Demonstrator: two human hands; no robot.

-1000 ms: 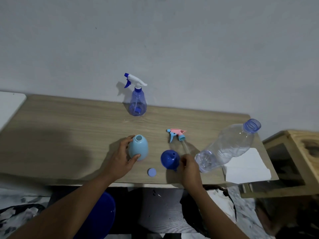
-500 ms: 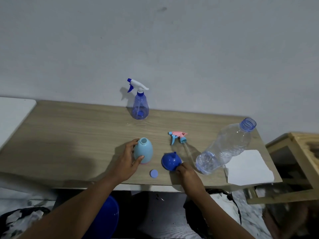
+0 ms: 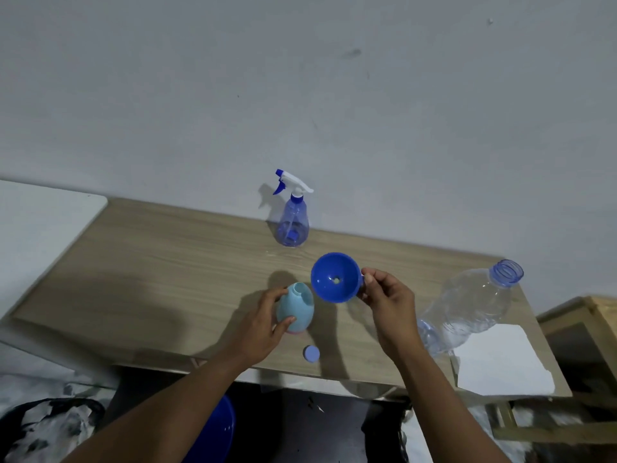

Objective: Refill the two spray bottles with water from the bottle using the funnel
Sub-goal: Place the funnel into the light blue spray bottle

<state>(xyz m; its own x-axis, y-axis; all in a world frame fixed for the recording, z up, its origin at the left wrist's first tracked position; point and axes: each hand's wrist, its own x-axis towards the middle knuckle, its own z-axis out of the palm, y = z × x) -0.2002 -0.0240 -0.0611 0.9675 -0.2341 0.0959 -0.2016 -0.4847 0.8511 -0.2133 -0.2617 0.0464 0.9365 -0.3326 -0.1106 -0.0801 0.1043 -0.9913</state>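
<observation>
The right grip (image 3: 389,305) pinches the small tab at the right edge of the blue funnel (image 3: 335,277) between thumb and forefinger, the other fingers loosely curled behind; the funnel hangs raised off the table (image 3: 150,279), its wide mouth turned toward the camera so the hole in its middle shows; its lower left rim sits just up and to the right of the open neck of the light-blue spray bottle (image 3: 297,310), and whether they touch cannot be told.

The left grip (image 3: 263,324) wraps that light-blue spray bottle from the left, the thumb laid across its near side and the fingers round the far side; the bottle stands on the table with no spray head on it, near the centre of the frame.

Below it, toward the table's front edge, lies a small blue cap (image 3: 311,354), apart from both hands; right of the right grip stands the clear water bottle (image 3: 467,309), uncapped, its neck leaning toward the upper right of the frame; its base touches a white sheet (image 3: 500,359) at the table's lower right corner.

At the back, against the wall (image 3: 300,95), stands the transparent blue spray bottle (image 3: 292,225) with its white and blue trigger head on, well apart from both grips; under the table's front edge a blue tub (image 3: 217,426) shows; a wooden frame (image 3: 594,315) sits at the right edge.
</observation>
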